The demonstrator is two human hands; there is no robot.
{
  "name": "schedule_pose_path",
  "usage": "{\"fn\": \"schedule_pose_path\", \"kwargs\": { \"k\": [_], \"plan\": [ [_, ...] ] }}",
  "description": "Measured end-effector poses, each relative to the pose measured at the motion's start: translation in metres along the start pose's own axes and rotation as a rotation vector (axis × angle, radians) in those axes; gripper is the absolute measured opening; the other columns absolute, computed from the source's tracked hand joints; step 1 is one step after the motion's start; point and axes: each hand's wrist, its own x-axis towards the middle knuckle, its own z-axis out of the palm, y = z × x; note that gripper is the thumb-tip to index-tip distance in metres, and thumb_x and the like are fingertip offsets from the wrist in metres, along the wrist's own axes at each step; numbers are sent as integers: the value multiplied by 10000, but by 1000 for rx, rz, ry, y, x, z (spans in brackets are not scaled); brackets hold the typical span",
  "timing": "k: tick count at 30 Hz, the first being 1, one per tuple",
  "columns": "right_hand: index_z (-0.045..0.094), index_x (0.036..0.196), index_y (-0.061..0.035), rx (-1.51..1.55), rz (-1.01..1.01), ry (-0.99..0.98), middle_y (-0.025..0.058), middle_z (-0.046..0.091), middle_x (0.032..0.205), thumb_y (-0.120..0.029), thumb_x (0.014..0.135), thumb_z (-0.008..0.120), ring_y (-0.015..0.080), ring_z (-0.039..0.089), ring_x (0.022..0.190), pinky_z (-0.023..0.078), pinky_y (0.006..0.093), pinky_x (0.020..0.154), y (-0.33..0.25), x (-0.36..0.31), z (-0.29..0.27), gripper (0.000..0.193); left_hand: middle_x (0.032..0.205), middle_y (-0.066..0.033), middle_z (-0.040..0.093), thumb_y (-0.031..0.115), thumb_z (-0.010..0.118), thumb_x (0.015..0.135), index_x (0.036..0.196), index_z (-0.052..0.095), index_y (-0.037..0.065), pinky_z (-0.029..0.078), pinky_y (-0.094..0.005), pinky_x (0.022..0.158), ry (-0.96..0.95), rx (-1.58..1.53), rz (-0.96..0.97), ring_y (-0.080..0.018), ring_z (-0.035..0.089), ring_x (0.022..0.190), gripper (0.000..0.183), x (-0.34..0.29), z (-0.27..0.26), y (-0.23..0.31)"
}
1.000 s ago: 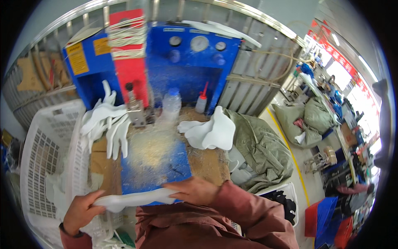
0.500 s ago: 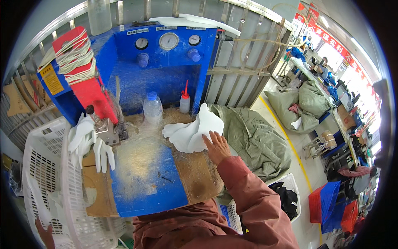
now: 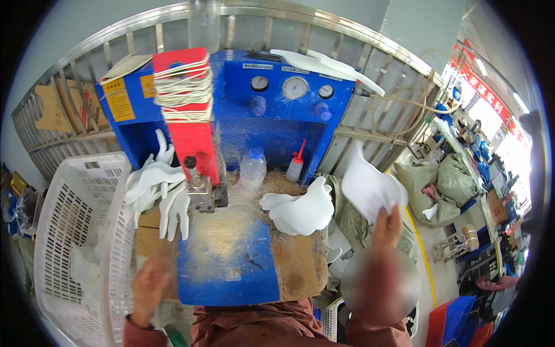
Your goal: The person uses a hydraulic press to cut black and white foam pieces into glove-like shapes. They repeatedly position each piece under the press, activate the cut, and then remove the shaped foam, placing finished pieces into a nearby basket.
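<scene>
My right hand (image 3: 388, 226) pinches a thin, white, curved piece (image 3: 373, 182) by its lower edge, raised over the right side of the bench. Left of it, a stack of similar white pieces (image 3: 306, 211) rests on the bench beside the dusty blue board (image 3: 225, 286). My left hand (image 3: 151, 286), smeared by motion, is between the white crate and the board; its fingers are unclear. Above the board stands a red machine head (image 3: 192, 147) wound with pale cord, a metal fitting (image 3: 200, 188) at its base. More white, finger-shaped pieces (image 3: 153, 179) hang beside it.
A white slatted crate (image 3: 118, 254) stands at left with pale pieces inside. Behind the bench is a blue cabinet (image 3: 283, 92) with gauges. A clear bottle (image 3: 252, 169) and a red-nozzled squeeze bottle (image 3: 295, 168) stand before it. Green sacking (image 3: 352, 220) lies at right.
My right hand has lifted one white piece off the stack and moved right. My left hand has come out of the crate toward the board. The view has swung left.
</scene>
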Motion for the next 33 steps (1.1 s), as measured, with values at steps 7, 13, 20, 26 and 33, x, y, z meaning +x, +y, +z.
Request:
{"fn": "schedule_pose_path", "kwargs": {
  "k": [7, 13, 20, 26, 33],
  "plan": [
    [619, 1395, -1, 915, 673, -645, 59, 695, 1262, 38, 949, 564, 167, 648, 1144, 510, 320, 986, -56, -148, 48, 451, 1527, -175, 515, 310, 618, 1050, 1535, 422, -3, 446, -485, 1143, -358, -1188, -373, -324, 516, 1399, 609, 2, 127, 12],
    [613, 1380, 16, 839, 640, -1014, 35, 685, 1211, -70, 1032, 578, 127, 614, 1103, 497, 294, 971, -82, -171, 100, 360, 1335, -100, 661, 152, 685, 979, 1470, 514, 5, 516, -363, 1040, -39, -626, -384, -222, 650, 1196, 541, -12, 72, 0],
    [645, 1206, -15, 720, 446, -1006, -26, 644, 907, -245, 1050, 631, 58, 547, 806, 463, 252, 697, -99, -163, 177, 278, 1284, -61, 678, -63, 603, 951, 1512, 467, 3, 508, -305, 997, 154, -549, -164, -151, 652, 1141, 581, -10, 36, 7],
    [647, 1122, -42, 884, 569, -1073, -45, 568, 800, -267, 1031, 653, 47, 492, 697, 394, 231, 607, -128, -158, 201, 243, 1334, -102, 671, -67, 592, 938, 1521, 451, -6, 511, -339, 1038, 221, -503, -106, -186, 667, 1176, 603, -3, 8, 18],
    [646, 1139, -45, 940, 536, -1119, -59, 562, 811, -253, 1043, 644, 34, 469, 693, 377, 237, 600, -154, -149, 223, 229, 1318, -117, 673, -43, 618, 935, 1495, 460, -34, 504, -339, 1049, 278, -508, -66, -189, 664, 1181, 581, 6, -12, 28]
  ]
}}
